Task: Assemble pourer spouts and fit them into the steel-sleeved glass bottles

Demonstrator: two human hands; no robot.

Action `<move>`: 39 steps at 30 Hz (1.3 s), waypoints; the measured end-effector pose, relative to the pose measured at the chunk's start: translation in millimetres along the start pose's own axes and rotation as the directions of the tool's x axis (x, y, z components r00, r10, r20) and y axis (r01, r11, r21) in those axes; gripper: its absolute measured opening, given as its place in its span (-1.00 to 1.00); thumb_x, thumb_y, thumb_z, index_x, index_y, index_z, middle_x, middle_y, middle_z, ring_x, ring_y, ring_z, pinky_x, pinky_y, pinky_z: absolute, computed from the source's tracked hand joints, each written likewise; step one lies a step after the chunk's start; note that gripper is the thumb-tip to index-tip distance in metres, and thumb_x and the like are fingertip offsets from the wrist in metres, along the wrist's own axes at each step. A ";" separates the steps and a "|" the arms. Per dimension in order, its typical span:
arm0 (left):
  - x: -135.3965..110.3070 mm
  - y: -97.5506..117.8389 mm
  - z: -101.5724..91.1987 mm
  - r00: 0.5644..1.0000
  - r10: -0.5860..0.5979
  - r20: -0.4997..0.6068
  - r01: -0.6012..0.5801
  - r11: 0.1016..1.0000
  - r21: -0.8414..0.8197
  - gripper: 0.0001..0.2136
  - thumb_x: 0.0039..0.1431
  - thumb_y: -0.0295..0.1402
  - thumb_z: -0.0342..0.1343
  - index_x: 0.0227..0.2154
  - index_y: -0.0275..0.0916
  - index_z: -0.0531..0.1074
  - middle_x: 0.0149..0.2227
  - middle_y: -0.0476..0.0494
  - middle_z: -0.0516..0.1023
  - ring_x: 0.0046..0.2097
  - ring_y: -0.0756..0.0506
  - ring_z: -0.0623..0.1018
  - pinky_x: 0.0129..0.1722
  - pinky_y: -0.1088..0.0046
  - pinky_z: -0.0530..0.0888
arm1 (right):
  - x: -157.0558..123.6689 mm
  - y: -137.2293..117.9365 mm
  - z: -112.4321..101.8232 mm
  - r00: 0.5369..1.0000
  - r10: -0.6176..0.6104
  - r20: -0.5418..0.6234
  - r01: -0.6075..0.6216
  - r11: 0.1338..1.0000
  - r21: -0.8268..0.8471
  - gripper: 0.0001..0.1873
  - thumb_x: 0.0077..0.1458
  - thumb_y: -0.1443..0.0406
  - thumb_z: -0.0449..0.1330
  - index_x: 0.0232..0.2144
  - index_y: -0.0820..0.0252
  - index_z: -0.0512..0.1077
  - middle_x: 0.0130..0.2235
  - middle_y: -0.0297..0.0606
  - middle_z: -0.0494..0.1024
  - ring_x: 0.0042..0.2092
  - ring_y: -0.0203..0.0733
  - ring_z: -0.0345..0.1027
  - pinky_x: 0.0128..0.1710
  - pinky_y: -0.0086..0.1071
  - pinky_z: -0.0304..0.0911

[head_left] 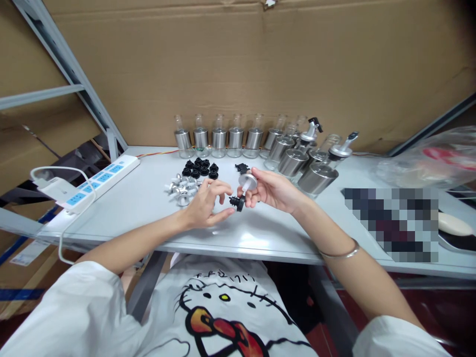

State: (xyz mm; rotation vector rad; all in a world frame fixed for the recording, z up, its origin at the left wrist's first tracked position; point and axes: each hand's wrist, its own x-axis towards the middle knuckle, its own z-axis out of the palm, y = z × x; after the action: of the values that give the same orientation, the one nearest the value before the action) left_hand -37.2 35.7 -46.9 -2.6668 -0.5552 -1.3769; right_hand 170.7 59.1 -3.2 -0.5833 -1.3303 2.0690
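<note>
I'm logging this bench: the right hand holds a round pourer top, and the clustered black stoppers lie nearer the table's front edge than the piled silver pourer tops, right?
Not quite: the head view shows the clustered black stoppers farther from the table's front edge than the piled silver pourer tops. The right hand does hold a round pourer top.

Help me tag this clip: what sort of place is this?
Likely a small workshop or assembly station: steel-sleeved glass bottles stand grouped toward the back, black stoppers lie clustered, and a white power strip sits at the left.
</note>
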 end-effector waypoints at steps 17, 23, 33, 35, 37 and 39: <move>-2.0 -5.3 3.2 0.997 0.055 0.052 -0.054 0.998 -0.019 -0.87 0.27 -0.32 0.04 -0.21 -0.21 0.23 -0.36 -0.03 0.56 -0.40 0.00 0.51 -0.24 0.38 0.34 | 3.3 8.0 -2.2 0.999 -0.028 -0.035 0.026 0.999 -0.045 -0.69 0.19 0.12 0.14 -0.40 0.29 0.38 -0.45 -0.21 0.58 -0.50 -0.27 0.50 -0.52 -0.48 0.41; -6.0 -9.0 7.9 0.985 -0.106 -0.138 0.092 0.990 -0.105 -0.83 0.14 -0.41 0.12 -0.24 -0.20 0.24 -0.34 -0.04 0.49 -0.41 0.01 0.46 -0.29 0.40 0.38 | 5.0 8.3 -1.4 0.970 -0.166 -0.177 0.129 0.970 -0.205 -0.67 0.00 0.09 0.28 -0.46 0.28 0.41 -0.40 -0.19 0.60 -0.46 -0.27 0.47 -0.39 -0.39 0.42; -6.4 -10.8 7.3 0.977 -0.161 -0.139 0.131 0.970 -0.204 -0.77 0.15 -0.46 0.09 -0.16 -0.19 0.20 -0.31 -0.03 0.44 -0.48 0.10 0.43 -0.34 0.48 0.43 | 4.0 10.7 -1.6 0.978 -0.154 -0.142 0.083 0.907 -0.413 -0.62 -0.04 0.01 0.27 -0.50 0.24 0.44 -0.46 -0.29 0.56 -0.42 -0.30 0.45 -0.26 -0.33 0.37; -6.5 -10.3 6.3 0.978 -0.179 -0.104 0.150 0.959 -0.242 -0.73 0.15 -0.48 0.08 -0.12 -0.19 0.18 -0.32 0.00 0.43 -0.49 0.11 0.43 -0.41 0.55 0.42 | 2.1 9.4 -0.9 0.979 -0.178 -0.102 0.110 0.874 -0.473 -0.62 -0.02 0.01 0.26 -0.53 0.23 0.43 -0.48 -0.31 0.54 -0.41 -0.29 0.44 -0.24 -0.33 0.35; -7.3 -10.7 5.8 0.981 -0.174 -0.081 0.151 0.959 -0.241 -0.74 0.16 -0.48 0.08 -0.12 -0.19 0.20 -0.33 0.00 0.42 -0.50 0.12 0.42 -0.44 0.57 0.40 | 0.0 8.1 0.0 0.976 -0.211 -0.059 0.146 0.825 -0.546 -0.62 0.01 0.02 0.23 -0.58 0.22 0.40 -0.53 -0.33 0.52 -0.41 -0.30 0.41 -0.23 -0.34 0.31; -8.2 -11.8 5.3 0.987 -0.144 -0.065 0.129 0.970 -0.204 -0.78 0.16 -0.46 0.10 -0.15 -0.19 0.23 -0.33 0.00 0.44 -0.50 0.11 0.42 -0.41 0.54 0.40 | -2.0 7.5 0.7 0.976 -0.217 -0.009 0.164 0.763 -0.625 -0.60 0.07 0.03 0.18 -0.61 0.21 0.39 -0.56 -0.32 0.50 -0.43 -0.30 0.36 -0.24 -0.35 0.27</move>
State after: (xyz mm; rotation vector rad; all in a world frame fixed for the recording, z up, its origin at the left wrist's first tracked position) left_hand -41.7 45.7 -57.7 -2.7572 -0.6351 -1.6503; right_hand 169.8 55.0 -9.7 -0.7562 -1.9466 1.3931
